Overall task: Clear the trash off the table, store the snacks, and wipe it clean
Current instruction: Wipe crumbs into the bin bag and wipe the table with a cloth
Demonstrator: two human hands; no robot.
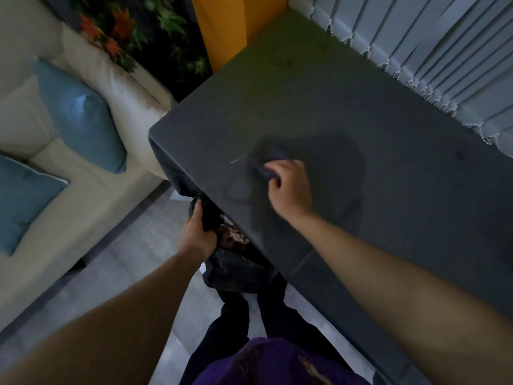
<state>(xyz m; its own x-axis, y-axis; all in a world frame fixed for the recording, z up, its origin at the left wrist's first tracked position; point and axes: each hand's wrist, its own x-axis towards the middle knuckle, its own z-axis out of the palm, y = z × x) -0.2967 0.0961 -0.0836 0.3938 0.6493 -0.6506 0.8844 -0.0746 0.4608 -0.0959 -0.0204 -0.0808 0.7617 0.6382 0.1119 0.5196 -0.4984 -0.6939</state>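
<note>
A table covered in a dark grey cloth fills the middle and right. My right hand grips a dark purple rag pressed on the tabletop near its left end; the rag is blurred. A thin pale scrap lies just left of the rag. My left hand holds the rim of a black trash bag just below the table's near edge. Brownish trash shows inside the bag's mouth.
A cream sofa with two blue cushions stands to the left. Vertical blinds hang along the table's far side. A yellow pillar and a leaf-patterned panel are at the back. Grey floor lies between sofa and table.
</note>
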